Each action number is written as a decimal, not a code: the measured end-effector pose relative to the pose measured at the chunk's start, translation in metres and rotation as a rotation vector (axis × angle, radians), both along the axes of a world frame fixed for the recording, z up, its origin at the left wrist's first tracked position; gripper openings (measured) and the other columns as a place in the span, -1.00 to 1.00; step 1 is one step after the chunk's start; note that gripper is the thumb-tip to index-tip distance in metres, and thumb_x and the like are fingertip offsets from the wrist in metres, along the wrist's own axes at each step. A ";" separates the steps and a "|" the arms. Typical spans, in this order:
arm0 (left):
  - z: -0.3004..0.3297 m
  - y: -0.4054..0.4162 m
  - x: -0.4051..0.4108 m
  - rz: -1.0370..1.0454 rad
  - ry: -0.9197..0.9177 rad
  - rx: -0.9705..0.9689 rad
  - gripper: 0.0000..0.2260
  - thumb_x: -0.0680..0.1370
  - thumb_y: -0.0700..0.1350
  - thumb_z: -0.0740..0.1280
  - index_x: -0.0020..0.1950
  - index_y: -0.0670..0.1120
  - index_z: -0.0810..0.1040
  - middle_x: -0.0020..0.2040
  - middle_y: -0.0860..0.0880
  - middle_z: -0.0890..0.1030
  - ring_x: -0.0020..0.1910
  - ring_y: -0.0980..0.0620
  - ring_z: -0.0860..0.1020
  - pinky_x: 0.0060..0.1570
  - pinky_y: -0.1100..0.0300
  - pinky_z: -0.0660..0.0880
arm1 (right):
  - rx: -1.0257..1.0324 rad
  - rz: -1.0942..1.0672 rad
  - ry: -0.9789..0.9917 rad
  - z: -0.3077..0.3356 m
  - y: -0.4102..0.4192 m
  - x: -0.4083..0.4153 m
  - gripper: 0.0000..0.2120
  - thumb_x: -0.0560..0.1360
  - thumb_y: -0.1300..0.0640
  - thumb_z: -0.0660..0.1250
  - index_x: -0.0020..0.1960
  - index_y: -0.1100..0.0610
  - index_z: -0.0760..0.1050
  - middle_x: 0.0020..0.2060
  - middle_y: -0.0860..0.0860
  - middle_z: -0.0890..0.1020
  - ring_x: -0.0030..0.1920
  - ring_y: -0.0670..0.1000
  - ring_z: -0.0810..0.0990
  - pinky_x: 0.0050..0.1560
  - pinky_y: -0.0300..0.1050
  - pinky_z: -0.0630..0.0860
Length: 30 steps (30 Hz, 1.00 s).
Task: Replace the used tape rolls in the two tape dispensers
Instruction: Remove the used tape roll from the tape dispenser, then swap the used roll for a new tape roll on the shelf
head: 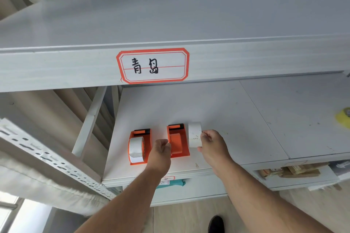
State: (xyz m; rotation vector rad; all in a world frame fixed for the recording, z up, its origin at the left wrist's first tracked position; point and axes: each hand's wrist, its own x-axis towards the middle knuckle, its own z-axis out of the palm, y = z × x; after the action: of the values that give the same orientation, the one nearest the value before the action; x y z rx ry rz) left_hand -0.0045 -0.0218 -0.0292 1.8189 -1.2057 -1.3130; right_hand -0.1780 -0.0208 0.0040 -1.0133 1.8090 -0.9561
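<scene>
While the left hand [161,147] is gripping the empty orange dispenser [178,141], the right hand [211,141] is pinching a white tape roll [195,134] by its rim: probably light, rigid, smooth-sided.

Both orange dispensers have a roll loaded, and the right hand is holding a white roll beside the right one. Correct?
Not quite. In the head view only the left dispenser has a roll loaded; the right dispenser is empty. The right hand does hold the white roll beside it.
</scene>
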 end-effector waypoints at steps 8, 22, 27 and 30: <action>0.053 0.019 -0.044 -0.081 -0.067 -0.373 -0.79 0.73 -0.03 0.21 0.33 0.10 0.52 0.17 0.15 0.56 0.13 0.19 0.52 0.19 0.25 0.36 | -0.065 -0.104 -0.139 0.014 0.016 -0.011 -0.83 0.71 0.14 0.21 0.19 0.14 0.55 0.04 -0.01 0.59 0.11 0.09 0.66 0.16 0.00 0.68; 0.086 0.075 -0.220 -0.395 0.188 -0.237 -0.86 0.69 -0.11 0.26 0.17 -0.04 0.59 0.08 0.02 0.72 0.07 0.02 0.66 -0.16 0.40 0.46 | -0.152 -0.389 -0.235 0.046 0.118 -0.153 -0.85 0.68 0.12 0.28 0.16 0.08 0.61 0.06 0.02 0.71 0.09 0.06 0.72 0.23 0.12 0.67; 0.098 0.134 -0.309 -0.477 0.203 -0.247 -0.86 0.69 -0.13 0.28 0.18 -0.06 0.61 0.04 0.07 0.73 -0.03 0.12 0.67 -0.23 0.47 0.47 | -0.174 -0.462 -0.216 0.056 0.186 -0.240 -0.89 0.66 0.11 0.33 0.02 -0.04 0.62 -0.02 0.00 0.72 0.06 0.11 0.73 0.21 0.20 0.68; 0.101 0.173 -0.360 -0.501 0.203 -0.235 -0.86 0.67 -0.11 0.30 0.16 -0.03 0.63 0.02 0.03 0.75 -0.10 0.15 0.69 -0.24 0.39 0.53 | -0.164 -0.462 -0.163 0.063 0.229 -0.293 -0.84 0.65 0.11 0.33 -0.05 -0.09 0.60 0.00 -0.02 0.70 0.04 0.14 0.72 0.19 0.19 0.68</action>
State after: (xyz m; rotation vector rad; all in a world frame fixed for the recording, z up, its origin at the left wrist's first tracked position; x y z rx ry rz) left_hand -0.3645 0.1516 0.0719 1.2273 -1.6848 -1.4989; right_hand -0.4714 0.2084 0.0668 -0.5947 1.8842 -1.4420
